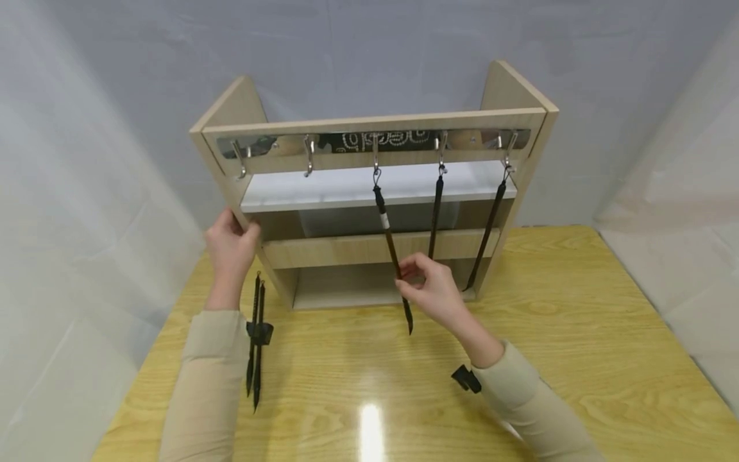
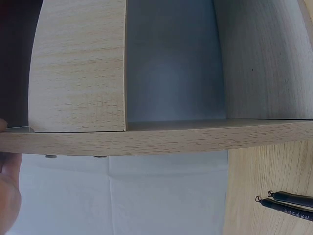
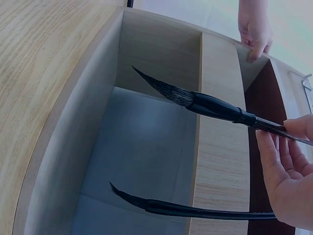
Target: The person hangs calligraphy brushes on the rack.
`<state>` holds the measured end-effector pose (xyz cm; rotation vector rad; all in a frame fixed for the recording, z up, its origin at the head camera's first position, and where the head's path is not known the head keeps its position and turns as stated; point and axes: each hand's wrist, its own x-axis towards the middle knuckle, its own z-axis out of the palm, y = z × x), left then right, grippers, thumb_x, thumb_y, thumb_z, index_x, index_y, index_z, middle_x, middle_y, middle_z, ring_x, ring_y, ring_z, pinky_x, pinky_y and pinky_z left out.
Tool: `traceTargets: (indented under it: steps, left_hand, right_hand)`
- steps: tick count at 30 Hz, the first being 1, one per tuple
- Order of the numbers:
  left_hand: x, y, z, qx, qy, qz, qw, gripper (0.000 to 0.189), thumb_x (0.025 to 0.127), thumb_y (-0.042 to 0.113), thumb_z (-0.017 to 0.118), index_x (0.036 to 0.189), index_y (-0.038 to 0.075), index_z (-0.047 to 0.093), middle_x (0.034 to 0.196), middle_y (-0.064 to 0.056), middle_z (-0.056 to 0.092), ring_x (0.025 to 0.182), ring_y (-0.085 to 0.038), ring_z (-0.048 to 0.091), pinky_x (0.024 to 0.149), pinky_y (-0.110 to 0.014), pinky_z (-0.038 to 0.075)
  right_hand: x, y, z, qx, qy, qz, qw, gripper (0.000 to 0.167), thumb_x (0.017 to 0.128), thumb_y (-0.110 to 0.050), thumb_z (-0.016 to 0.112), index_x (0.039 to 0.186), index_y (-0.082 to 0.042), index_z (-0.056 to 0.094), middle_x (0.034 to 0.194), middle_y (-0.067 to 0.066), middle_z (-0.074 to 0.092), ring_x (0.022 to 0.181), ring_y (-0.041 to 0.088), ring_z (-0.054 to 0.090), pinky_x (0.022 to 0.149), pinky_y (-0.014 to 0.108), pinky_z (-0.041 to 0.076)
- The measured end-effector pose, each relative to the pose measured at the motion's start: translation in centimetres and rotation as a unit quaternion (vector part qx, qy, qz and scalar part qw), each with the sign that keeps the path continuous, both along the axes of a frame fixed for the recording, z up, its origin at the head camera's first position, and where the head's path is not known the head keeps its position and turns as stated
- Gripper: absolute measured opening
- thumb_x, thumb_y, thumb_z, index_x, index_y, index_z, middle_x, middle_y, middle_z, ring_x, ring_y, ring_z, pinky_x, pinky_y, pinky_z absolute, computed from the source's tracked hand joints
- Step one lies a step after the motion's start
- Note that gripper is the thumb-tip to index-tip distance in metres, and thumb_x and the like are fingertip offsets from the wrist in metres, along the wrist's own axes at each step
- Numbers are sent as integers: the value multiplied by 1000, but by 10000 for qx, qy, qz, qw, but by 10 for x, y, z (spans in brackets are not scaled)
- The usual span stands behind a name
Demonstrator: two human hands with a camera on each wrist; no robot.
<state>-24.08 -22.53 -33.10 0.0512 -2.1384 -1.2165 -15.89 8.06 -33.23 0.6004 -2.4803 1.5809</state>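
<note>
My right hand pinches the dark handle of a calligraphy brush, which hangs by its loop from the middle hook of a small wooden shelf. Its black tip points down and shows large in the right wrist view, as brush hair below a dark ferrule. Two more brushes, one at the middle right and one at the far right, hang from hooks beside it. On the other side, my left hand grips the shelf's left side panel, thumb over the front edge.
Two brushes lie on the wooden table left of the shelf, next to my left sleeve. Along the shelf's top runs a shiny metal strip with several hooks; the two on the left carry nothing. Pale sheeting hangs behind.
</note>
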Motion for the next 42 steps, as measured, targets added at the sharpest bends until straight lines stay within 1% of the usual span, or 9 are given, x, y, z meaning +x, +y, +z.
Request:
traceTargets:
  steps: [6, 13, 19, 28, 32, 35, 42]
  left_hand:
    - [1, 0, 0, 48, 55, -21, 10000, 26, 76, -4, 53, 101, -9, 58, 97, -23, 62, 85, -27, 61, 73, -31, 52]
    - [1, 0, 0, 38, -12, -55, 10000, 27, 77, -2, 53, 103, -8, 58, 98, -22, 61, 86, -28, 60, 74, -30, 52]
    - [0, -1, -2, 44, 59, -108, 9999, 27, 76, -3, 53, 103, -8, 58, 97, -22, 62, 85, -27, 61, 72, -28, 52]
    - [0, 0, -1, -8, 152, -83, 9998, 25, 76, -4, 54, 100, -8, 59, 95, -23, 62, 84, -28, 61, 72, -30, 52]
    - [0, 0, 0, -72, 198, -73, 9998, 24, 76, -3, 54, 99, -8, 59, 93, -22, 63, 81, -27, 61, 70, -29, 52]
    - [1, 0, 0, -108, 168, -51, 9998, 25, 76, -3, 54, 100, -8, 59, 94, -22, 63, 81, -27, 61, 69, -29, 52]
    - [0, 0, -1, -86, 204, -69, 9997, 25, 76, -4, 53, 100, -8, 59, 94, -22, 63, 82, -27, 61, 70, -28, 52]
  right_hand:
    - [0, -1, 1, 3, 18, 25, 10000, 20, 77, 7, 59, 97, 9, 55, 88, 17, 58, 83, 27, 57, 67, 31, 52]
    - [0, -1, 1, 5, 62, 35, 10000, 20, 78, 7, 59, 97, 8, 55, 88, 17, 58, 83, 28, 57, 67, 32, 52]
    - [-1, -2, 0, -34, 11, 22, 10000, 20, 78, 6, 59, 97, 8, 55, 88, 17, 58, 84, 27, 57, 68, 31, 52]
    - [-6, -2, -4, -121, -21, 66, 9999, 20, 78, 7, 58, 97, 9, 53, 89, 18, 58, 85, 29, 56, 69, 30, 52]
    - [-18, 0, -20, -165, -61, 58, 9998, 22, 78, 5, 60, 99, 7, 54, 90, 16, 58, 85, 27, 56, 69, 30, 52]
    - [-27, 1, -34, -186, -87, 44, 9998, 24, 78, 1, 62, 101, 4, 55, 92, 13, 58, 86, 24, 56, 68, 29, 52]
    - [-33, 1, -40, -178, -13, 20, 9998, 22, 78, -1, 62, 100, 0, 56, 90, 9, 58, 84, 20, 57, 66, 25, 51]
